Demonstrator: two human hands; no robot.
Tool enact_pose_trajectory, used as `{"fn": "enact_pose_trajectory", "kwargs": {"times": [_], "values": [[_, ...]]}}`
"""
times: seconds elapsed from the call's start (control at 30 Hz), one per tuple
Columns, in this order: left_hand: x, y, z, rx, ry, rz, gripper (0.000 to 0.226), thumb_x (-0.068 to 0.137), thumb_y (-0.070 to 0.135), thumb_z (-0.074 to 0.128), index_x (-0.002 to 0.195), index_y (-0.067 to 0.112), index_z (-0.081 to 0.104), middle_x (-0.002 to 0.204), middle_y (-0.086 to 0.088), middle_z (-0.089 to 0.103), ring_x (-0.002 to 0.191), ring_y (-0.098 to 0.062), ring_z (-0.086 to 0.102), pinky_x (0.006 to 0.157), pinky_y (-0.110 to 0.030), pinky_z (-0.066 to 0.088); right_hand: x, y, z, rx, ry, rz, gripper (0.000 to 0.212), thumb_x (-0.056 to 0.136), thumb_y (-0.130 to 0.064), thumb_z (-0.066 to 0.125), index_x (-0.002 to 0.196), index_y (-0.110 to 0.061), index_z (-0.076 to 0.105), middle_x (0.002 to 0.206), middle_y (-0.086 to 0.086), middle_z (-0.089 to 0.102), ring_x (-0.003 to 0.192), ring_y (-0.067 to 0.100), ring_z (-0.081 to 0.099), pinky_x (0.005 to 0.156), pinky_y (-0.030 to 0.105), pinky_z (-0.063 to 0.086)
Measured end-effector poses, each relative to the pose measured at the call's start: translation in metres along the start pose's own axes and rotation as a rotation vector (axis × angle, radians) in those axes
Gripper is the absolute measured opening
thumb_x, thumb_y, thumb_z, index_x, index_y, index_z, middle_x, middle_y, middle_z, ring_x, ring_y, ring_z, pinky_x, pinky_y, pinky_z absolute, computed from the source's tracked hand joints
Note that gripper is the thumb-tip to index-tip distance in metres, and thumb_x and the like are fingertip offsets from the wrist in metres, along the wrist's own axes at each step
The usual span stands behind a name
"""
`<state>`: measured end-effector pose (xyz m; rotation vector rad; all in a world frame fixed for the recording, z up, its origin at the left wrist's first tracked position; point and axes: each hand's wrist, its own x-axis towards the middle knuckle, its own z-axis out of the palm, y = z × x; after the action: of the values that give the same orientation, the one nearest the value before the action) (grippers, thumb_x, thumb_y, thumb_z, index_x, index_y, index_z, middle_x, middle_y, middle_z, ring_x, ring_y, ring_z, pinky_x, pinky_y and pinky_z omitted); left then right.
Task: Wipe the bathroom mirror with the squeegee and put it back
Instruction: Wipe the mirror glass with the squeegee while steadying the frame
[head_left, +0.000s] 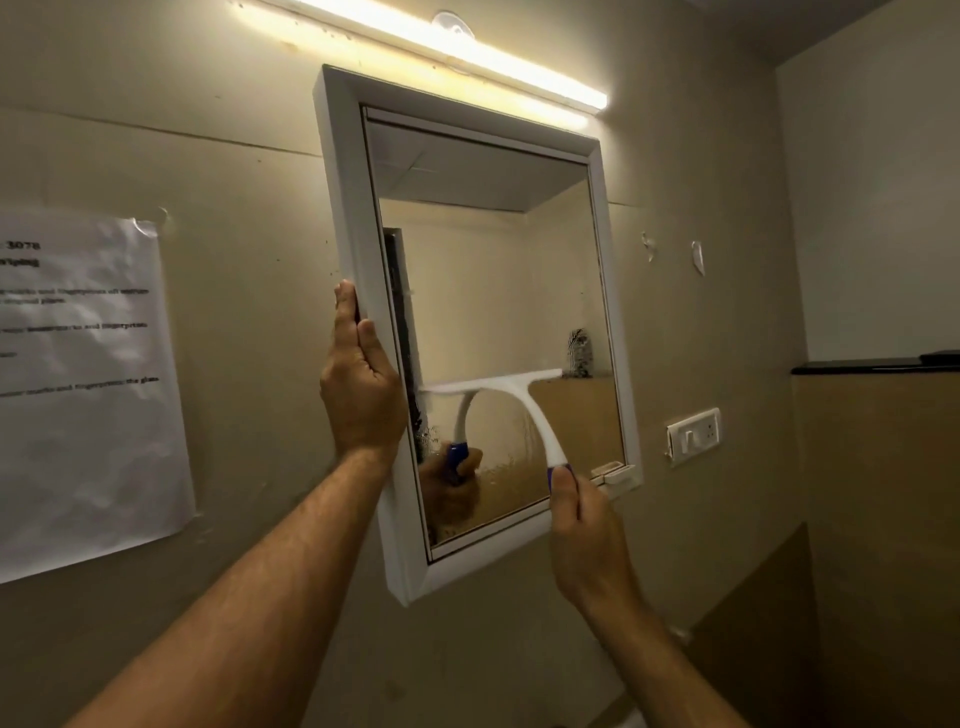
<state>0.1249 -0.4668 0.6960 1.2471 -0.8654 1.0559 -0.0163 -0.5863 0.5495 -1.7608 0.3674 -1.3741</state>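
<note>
A white-framed mirror (358, 218) hangs on the beige wall, its glass showing the ceiling and a reflected room. My left hand (361, 387) grips the frame's left edge, fingers flat along it. A white squeegee (524, 397) with a blue handle end lies with its blade level across the lower half of the glass. My right hand (582, 525) is closed around its handle near the mirror's lower right corner. The glass below the blade looks wet and streaky. The reflection of the squeegee and hand shows at the lower left of the glass.
A lit tube light (467, 57) runs above the mirror. A printed paper sheet (88, 384) is taped to the wall at left. A white switch plate (693, 434) sits right of the mirror, and a dark ledge (872, 366) juts out further right.
</note>
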Motion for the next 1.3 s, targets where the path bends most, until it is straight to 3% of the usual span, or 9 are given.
{"fn": "enact_pose_trajectory", "kwargs": {"times": [0.2,0.43,0.57,0.73,0.9,1.07,1.3], "values": [[-0.002,0.0,0.0,0.014,0.018,-0.012,0.047,0.108,0.028,0.033,0.154,0.019,0.032,0.156,0.0,0.042,0.128,-0.027,0.058,0.103,-0.045,0.052,-0.042,0.034,-0.008,0.003,-0.026,0.056,0.041,0.087,-0.053,0.031,0.082,-0.021,0.056,0.055,-0.004,0.046,0.042,0.0,0.045,0.038,0.012,0.034],[-0.006,-0.001,-0.001,0.011,0.001,-0.022,0.048,0.108,0.028,0.032,0.155,0.02,0.03,0.157,0.001,0.039,0.13,-0.027,0.056,0.101,-0.047,0.053,0.006,-0.009,0.0,-0.014,0.0,-0.049,0.035,0.099,-0.047,0.031,0.082,-0.028,0.055,0.06,-0.007,0.05,0.051,-0.004,0.05,0.039,0.011,0.038],[-0.007,-0.005,-0.002,0.006,-0.015,-0.023,0.048,0.108,0.029,0.031,0.156,0.022,0.027,0.156,0.0,0.041,0.122,-0.041,0.058,0.095,-0.054,0.054,-0.007,-0.002,0.008,0.023,0.007,-0.024,0.037,0.097,-0.049,0.033,0.081,-0.026,0.056,0.056,-0.007,0.049,0.047,-0.002,0.049,0.039,0.011,0.037],[-0.01,-0.004,-0.003,0.013,0.004,-0.023,0.049,0.107,0.031,0.03,0.155,0.022,0.029,0.155,-0.001,0.044,0.116,-0.045,0.06,0.093,-0.054,0.054,-0.043,0.028,0.002,0.032,-0.015,0.014,0.041,0.085,-0.056,0.032,0.082,-0.022,0.056,0.053,-0.004,0.046,0.041,0.001,0.044,0.037,0.013,0.033],[-0.01,-0.002,-0.004,0.032,-0.012,-0.059,0.048,0.108,0.03,0.029,0.156,0.023,0.028,0.147,-0.008,0.052,0.114,-0.051,0.058,0.089,-0.058,0.054,-0.023,0.012,-0.008,0.025,-0.042,-0.026,0.031,0.097,-0.043,0.037,0.08,-0.025,0.056,0.055,-0.004,0.046,0.043,0.001,0.041,0.039,0.016,0.034],[-0.009,-0.003,-0.004,0.037,-0.018,-0.051,0.048,0.108,0.028,0.029,0.156,0.021,0.027,0.147,-0.01,0.052,0.113,-0.051,0.058,0.087,-0.059,0.055,0.006,-0.012,-0.001,0.015,-0.016,-0.02,0.034,0.097,-0.049,0.033,0.081,-0.029,0.055,0.059,-0.006,0.05,0.05,0.002,0.048,0.043,0.016,0.039],[-0.013,0.001,-0.005,0.008,-0.005,-0.044,0.047,0.108,0.026,0.03,0.155,0.019,0.031,0.151,-0.005,0.048,0.114,-0.046,0.061,0.091,-0.054,0.055,-0.043,0.036,-0.002,0.069,-0.053,0.03,0.029,0.095,-0.041,0.04,0.08,-0.022,0.056,0.051,-0.006,0.046,0.041,0.001,0.042,0.038,0.012,0.034]]}}
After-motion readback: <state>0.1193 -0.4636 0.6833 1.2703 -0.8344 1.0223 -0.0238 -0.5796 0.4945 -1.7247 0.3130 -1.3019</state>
